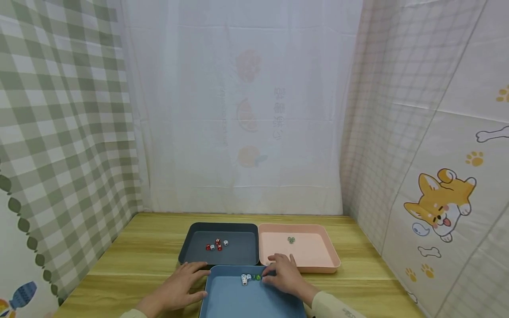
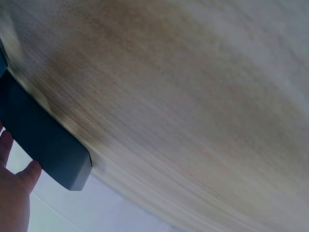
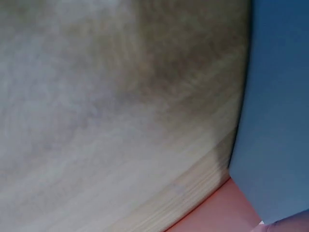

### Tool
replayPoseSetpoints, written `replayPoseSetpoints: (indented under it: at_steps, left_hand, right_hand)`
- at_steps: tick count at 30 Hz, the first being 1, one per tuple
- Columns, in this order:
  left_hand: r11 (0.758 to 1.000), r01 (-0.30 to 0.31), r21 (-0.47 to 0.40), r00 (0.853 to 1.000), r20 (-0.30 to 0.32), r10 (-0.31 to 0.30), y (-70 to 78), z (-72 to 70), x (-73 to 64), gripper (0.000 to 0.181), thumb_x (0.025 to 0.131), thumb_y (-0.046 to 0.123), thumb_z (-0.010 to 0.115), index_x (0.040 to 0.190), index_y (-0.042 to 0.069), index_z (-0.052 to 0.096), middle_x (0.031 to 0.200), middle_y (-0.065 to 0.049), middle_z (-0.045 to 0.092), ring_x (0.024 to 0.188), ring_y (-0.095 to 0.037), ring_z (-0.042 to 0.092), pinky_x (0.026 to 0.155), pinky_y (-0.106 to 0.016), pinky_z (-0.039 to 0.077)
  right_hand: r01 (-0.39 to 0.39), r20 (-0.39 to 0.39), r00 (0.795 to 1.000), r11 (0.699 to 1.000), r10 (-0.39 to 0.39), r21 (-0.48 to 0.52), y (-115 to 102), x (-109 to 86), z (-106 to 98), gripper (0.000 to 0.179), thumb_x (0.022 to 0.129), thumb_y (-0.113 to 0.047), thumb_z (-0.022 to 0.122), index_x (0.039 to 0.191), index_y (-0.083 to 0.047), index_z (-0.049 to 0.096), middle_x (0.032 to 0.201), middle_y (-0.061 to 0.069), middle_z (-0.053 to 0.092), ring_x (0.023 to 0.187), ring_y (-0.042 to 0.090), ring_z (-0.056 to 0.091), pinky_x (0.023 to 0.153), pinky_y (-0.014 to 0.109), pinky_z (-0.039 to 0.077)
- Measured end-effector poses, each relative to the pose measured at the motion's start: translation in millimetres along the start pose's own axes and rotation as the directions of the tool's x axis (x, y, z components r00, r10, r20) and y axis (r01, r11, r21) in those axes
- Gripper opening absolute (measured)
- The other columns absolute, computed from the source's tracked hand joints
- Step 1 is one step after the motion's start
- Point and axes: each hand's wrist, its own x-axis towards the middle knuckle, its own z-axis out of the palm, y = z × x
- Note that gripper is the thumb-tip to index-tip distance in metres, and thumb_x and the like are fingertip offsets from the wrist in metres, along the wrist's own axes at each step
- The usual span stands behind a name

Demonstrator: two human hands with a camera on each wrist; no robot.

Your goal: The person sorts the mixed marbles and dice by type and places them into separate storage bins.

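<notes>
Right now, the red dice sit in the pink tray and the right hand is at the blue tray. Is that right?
Not quite: the head view shows the red dice in the dark tray. The right hand is at the blue tray.

Head view | left hand [image 1: 179,286]: bottom, left of centre; fingers extended, thumb apart | right hand [image 1: 285,274]: bottom, right of centre; fingers bent

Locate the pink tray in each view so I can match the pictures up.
Head: the pink tray is low and right of centre, just beyond the blue tray.
Left wrist: not in this picture.
Right wrist: a pink wedge at the bottom, right of centre, beside the blue tray.
Shared landmark: the wood-grain tabletop shows in all three views.
</notes>
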Motion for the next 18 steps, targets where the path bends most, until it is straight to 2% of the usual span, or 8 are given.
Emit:
replayPoseSetpoints:
  at_steps: [8, 13, 18]
  left_hand:
    - [1.000, -0.010, 0.011, 1.000, 0.001, 0.010, -1.1, -0.4, -0.1, 0.059, 0.097, 0.055, 0.054, 0.138, 0.014, 0.058, 0.145, -0.013, 0.048, 0.131, -0.037, 0.045, 0.105, -0.068, 0.029]
    - [1.000, -0.009, -0.003, 1.000, 0.009, 0.009, 0.3, -1.3, 0.3, 0.058, 0.097, 0.055, 0.054, 0.138, 0.013, 0.058, 0.144, -0.014, 0.049, 0.131, -0.037, 0.045, 0.105, -0.069, 0.029]
    - [1.000, -0.006, -0.008, 1.000, 0.011, 0.006, 0.5, -1.4, 0.2, 0.058, 0.097, 0.054, 0.054, 0.138, 0.013, 0.058, 0.144, -0.014, 0.049, 0.130, -0.038, 0.045, 0.105, -0.069, 0.029]
  right_hand:
    - [0.009, -0.046, 0.999, 0.996, -0.005, 0.094, -1, 0.4, -9, 0.004, 0.081, -0.023, 0.081, 0.081, -0.023, 0.078, 0.128, 0.018, 0.061, 0.127, 0.045, 0.045, 0.104, 0.077, 0.012]
    - [-0.014, -0.065, 0.998, 0.990, 0.024, 0.140, -2, 0.4, -14, 0.004, 0.082, -0.021, 0.081, 0.082, -0.021, 0.078, 0.128, 0.020, 0.061, 0.129, 0.047, 0.044, 0.105, 0.076, 0.011]
    - [-0.017, -0.079, 0.996, 0.987, 0.029, 0.158, 1, 3.6, -18, 0.003, 0.082, -0.022, 0.081, 0.083, -0.021, 0.078, 0.129, 0.020, 0.061, 0.129, 0.046, 0.044, 0.106, 0.075, 0.012]
